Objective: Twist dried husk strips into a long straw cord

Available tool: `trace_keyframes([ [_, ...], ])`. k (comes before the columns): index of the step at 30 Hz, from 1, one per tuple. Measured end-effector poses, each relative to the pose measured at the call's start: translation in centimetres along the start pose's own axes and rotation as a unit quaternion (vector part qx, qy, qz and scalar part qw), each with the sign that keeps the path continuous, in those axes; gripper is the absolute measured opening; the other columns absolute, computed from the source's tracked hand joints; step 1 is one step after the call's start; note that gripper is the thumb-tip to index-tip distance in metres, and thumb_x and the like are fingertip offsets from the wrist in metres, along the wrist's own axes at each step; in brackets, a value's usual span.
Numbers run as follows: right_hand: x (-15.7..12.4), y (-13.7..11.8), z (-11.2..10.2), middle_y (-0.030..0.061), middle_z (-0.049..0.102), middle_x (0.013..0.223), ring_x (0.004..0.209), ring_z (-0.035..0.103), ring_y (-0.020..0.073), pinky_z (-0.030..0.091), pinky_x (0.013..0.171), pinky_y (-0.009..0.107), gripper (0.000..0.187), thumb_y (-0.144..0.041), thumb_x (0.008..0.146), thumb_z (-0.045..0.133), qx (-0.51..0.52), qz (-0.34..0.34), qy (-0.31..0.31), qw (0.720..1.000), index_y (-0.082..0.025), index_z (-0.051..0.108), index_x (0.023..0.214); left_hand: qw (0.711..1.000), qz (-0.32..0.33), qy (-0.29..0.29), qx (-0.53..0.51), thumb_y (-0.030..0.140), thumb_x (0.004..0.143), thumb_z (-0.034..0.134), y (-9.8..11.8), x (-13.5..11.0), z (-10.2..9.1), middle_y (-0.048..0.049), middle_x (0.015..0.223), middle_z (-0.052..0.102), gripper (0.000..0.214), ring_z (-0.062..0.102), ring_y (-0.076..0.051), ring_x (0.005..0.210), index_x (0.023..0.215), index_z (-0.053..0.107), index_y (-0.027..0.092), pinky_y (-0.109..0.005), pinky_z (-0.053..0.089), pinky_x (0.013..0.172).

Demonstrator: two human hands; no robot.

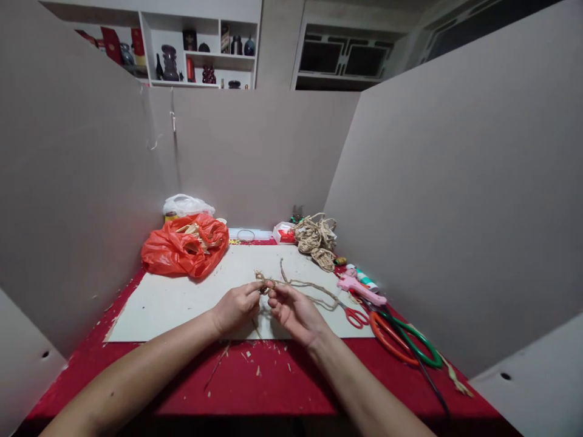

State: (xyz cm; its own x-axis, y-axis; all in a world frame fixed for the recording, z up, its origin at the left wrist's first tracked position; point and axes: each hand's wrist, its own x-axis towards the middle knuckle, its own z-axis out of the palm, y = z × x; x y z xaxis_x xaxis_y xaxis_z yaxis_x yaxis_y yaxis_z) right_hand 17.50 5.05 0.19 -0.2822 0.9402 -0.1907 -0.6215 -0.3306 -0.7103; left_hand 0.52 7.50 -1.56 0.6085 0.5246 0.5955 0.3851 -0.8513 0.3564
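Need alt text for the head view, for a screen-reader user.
The left hand and right hand pinch a twine cord between their fingertips over a white board on a red table. An orange plastic bag lies to the left; a twine pile, pink glue gun and red scissors sit to the right.

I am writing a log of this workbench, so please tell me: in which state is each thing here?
left hand: pinching the jute cord
right hand: pinching the same cord
jute cord: one end held, rest loose on the white board
red bag: open, straw inside
glue gun: lying down, unheld
red scissors: lying flat, unheld
rope bundle: tangled heap, untouched
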Motion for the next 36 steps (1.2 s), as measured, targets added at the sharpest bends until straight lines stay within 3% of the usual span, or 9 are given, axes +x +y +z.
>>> trace_keyframes([
  [5,1.0,0.9,-0.8,-0.0023,0.057,0.055,0.04,0.048,0.0056,0.039,0.036,0.015,0.019,-0.023,0.07,0.067,-0.183,-0.091,0.011,0.979,-0.013,0.065,0.086,0.998,0.0,-0.05,0.031,0.008,0.081,0.039,-0.4,0.0,0.4,-0.0149,0.118,0.056,0.021,0.056,-0.02,0.104,0.088,0.057,0.015,-0.034,0.045,0.089],
  [9,1.3,0.5,-1.0,-0.0025,0.057,0.053,0.039,0.047,0.0048,0.037,0.036,0.015,0.027,-0.032,0.067,0.071,-0.278,-0.095,0.001,0.956,-0.011,0.066,0.084,0.999,-0.011,-0.041,-0.019,0.011,0.08,0.042,-0.7,0.1,0.5,-0.0129,0.102,0.061,0.017,0.059,-0.019,0.092,0.085,0.058,0.016,-0.031,0.046,0.082],
  [15,1.7,-0.2,-0.9,-0.001,0.061,0.06,0.044,0.05,0.0066,0.042,0.042,0.019,0.03,-0.038,0.071,0.065,-0.311,-0.11,-0.054,0.943,-0.014,0.065,0.089,0.999,-0.023,-0.034,-0.022,0.011,0.08,0.044,-0.7,0.0,0.3,-0.0093,0.099,0.057,0.011,0.057,-0.013,0.084,0.079,0.053,0.016,-0.024,0.046,0.076],
  [19,2.1,0.3,-1.2,-0.0021,0.058,0.055,0.04,0.046,0.0062,0.038,0.038,0.019,0.03,-0.038,0.068,0.066,-0.352,-0.125,-0.019,0.928,-0.014,0.067,0.086,0.998,-0.019,-0.05,-0.032,0.013,0.082,0.043,-0.6,-0.2,0.3,-0.0077,0.095,0.057,0.011,0.056,-0.012,0.083,0.083,0.054,0.015,-0.023,0.046,0.076],
  [26,1.5,0.3,-1.0,-0.0012,0.06,0.055,0.04,0.046,0.0072,0.038,0.039,0.02,0.027,-0.037,0.064,0.067,-0.377,-0.094,-0.003,0.921,-0.014,0.066,0.077,0.995,-0.002,-0.092,-0.049,0.013,0.082,0.041,-0.5,-0.3,0.4,-0.0076,0.096,0.057,0.017,0.054,-0.014,0.09,0.091,0.056,0.015,-0.025,0.044,0.082],
  [31,1.6,0.6,-0.7,-0.0039,0.053,0.046,0.035,0.041,0.0065,0.03,0.035,0.019,0.018,-0.031,0.066,0.06,-0.455,-0.123,0.011,0.882,-0.013,0.064,0.071,0.992,-0.028,-0.123,-0.03,0.01,0.077,0.043,-0.6,-0.5,1.0,-0.0059,0.088,0.055,0.014,0.052,-0.013,0.082,0.085,0.054,0.015,-0.025,0.044,0.077],
  [33,1.8,0.6,-0.4,-0.0054,0.049,0.041,0.033,0.037,0.0059,0.027,0.033,0.019,0.01,-0.025,0.064,0.058,-0.474,-0.148,0.037,0.867,-0.014,0.06,0.063,0.992,-0.041,-0.119,-0.016,0.009,0.075,0.044,-0.5,-0.4,1.2,-0.0048,0.084,0.054,0.012,0.05,-0.013,0.076,0.081,0.052,0.015,-0.024,0.043,0.074],
  [36,2.3,0.5,-0.2,-0.0061,0.048,0.041,0.032,0.036,0.0054,0.025,0.033,0.018,0.009,-0.023,0.062,0.056,-0.43,-0.159,0.087,0.885,-0.017,0.05,0.059,0.995,-0.06,-0.077,0.009,0.011,0.077,0.043,-0.4,-0.2,1.0,-0.0045,0.085,0.052,0.012,0.049,-0.012,0.072,0.082,0.052,0.016,-0.023,0.043,0.07],
])
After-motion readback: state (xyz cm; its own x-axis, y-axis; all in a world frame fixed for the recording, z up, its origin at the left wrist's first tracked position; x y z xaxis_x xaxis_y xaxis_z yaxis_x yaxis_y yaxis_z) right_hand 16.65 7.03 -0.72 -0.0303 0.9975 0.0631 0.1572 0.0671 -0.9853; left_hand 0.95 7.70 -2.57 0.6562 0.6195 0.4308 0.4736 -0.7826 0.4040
